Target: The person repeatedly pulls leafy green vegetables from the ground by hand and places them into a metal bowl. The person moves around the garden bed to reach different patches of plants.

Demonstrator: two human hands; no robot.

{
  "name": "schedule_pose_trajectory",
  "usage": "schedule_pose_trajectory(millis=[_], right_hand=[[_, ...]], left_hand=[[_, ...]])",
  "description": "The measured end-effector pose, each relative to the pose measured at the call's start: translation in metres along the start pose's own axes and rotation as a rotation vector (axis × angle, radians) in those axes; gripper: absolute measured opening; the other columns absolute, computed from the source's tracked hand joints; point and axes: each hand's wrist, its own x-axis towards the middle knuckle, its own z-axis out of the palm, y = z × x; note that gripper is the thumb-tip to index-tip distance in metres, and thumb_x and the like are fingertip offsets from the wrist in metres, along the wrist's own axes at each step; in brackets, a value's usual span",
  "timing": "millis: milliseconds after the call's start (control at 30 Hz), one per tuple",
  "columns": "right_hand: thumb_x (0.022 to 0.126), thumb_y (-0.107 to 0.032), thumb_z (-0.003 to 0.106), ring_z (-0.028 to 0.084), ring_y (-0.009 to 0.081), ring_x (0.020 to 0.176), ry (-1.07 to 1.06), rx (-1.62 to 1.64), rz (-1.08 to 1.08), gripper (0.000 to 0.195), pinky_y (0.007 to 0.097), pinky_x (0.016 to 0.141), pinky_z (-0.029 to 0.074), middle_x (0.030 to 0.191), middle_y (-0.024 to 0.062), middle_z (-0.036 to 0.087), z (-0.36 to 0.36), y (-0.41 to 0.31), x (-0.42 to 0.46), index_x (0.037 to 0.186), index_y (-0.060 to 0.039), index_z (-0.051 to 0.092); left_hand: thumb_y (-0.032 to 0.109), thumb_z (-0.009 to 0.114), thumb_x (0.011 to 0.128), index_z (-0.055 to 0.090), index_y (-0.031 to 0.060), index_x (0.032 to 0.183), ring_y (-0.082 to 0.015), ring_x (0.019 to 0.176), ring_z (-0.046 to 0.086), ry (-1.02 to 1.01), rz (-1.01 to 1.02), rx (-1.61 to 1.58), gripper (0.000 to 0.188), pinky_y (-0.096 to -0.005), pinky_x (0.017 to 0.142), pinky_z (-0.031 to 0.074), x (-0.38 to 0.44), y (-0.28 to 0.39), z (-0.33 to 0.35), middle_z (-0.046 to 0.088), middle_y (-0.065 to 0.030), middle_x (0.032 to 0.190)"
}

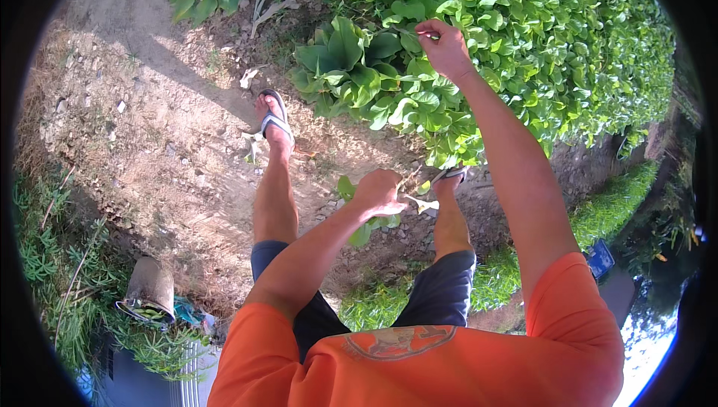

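Observation:
My left hand [381, 192] is closed around a small bunch of leafy green plants [360, 235] with pale roots, above the bare soil between my feet. The leaves hang on one side of the fist and the root ends stick out on the other. My right hand [443, 48] reaches over the edge of a dense bed of leafy green plants [521, 53]. Its thumb and forefinger are pinched together at a leaf or stem; just what lies between them is hard to make out. Larger broad-leaved plants [345, 50] grow to the left of this hand.
Stony soil [140, 143] spreads to the left. My sandaled foot [276, 118] stands on it, and the other sandaled foot [450, 178] is at the bed's edge. A weathered bucket [150, 289] lies tipped at the lower left, beside weeds. Grass [614, 194] grows at the right.

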Motion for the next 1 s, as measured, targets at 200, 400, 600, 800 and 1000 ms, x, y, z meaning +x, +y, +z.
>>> schedule_pose_trajectory(millis=[200,400,600,800,1000], right_hand=[[0.085,-0.018,0.065,0.060,0.0263,0.104,-0.282,-0.904,-0.318,0.016,0.0395,0.092,0.049,0.101,0.0093,0.067,0.005,-0.005,-0.007,0.096,-0.0071,0.072],[0.086,-0.023,0.062,0.053,0.0308,0.108,-0.319,-1.382,-0.264,0.021,0.0428,0.088,0.045,0.108,0.0151,0.064,0.012,-0.033,0.011,0.094,-0.0100,0.076],[0.091,-0.027,0.053,0.054,0.0347,0.098,-0.254,-1.455,-0.122,0.028,0.0490,0.083,0.043,0.104,0.0174,0.063,0.046,-0.029,0.013,0.104,-0.0107,0.072],[0.094,-0.023,0.052,0.059,0.0489,0.106,-0.183,-1.577,-0.267,0.028,0.0518,0.079,0.054,0.115,0.0391,0.055,0.073,0.002,0.016,0.098,-0.0036,0.071],[0.092,-0.020,0.053,0.061,0.0444,0.103,-0.200,-1.508,-0.083,0.035,0.0460,0.071,0.056,0.123,0.0409,0.053,0.074,-0.016,0.018,0.115,0.0012,0.070]], left_hand=[[0.040,0.078,0.076,0.068,0.0023,0.099,-0.0377,0.087,0.067,0.044,0.063,-0.066,0.046,-0.0459,0.081,0.054,0.009,0.010,-0.020,0.068,-0.0193,0.088],[0.038,0.077,0.076,0.067,0.0016,0.095,-0.0371,0.086,0.067,-0.002,-0.005,-0.138,0.042,-0.0464,0.081,0.054,0.005,0.008,-0.039,0.067,-0.0204,0.089],[0.035,0.079,0.075,0.068,0.0051,0.097,-0.0354,0.087,0.067,0.003,-0.002,-0.200,0.039,-0.0456,0.081,0.054,0.004,0.010,-0.053,0.068,-0.0183,0.088],[0.030,0.081,0.074,0.070,0.0075,0.103,-0.0322,0.087,0.069,0.052,-0.009,-0.293,0.038,-0.0426,0.081,0.054,0.005,0.002,-0.052,0.071,-0.0178,0.093],[0.037,0.079,0.074,0.071,0.0060,0.098,-0.0335,0.083,0.070,0.100,-0.010,-0.303,0.040,-0.0421,0.076,0.057,0.012,0.001,-0.050,0.070,-0.0189,0.086]])
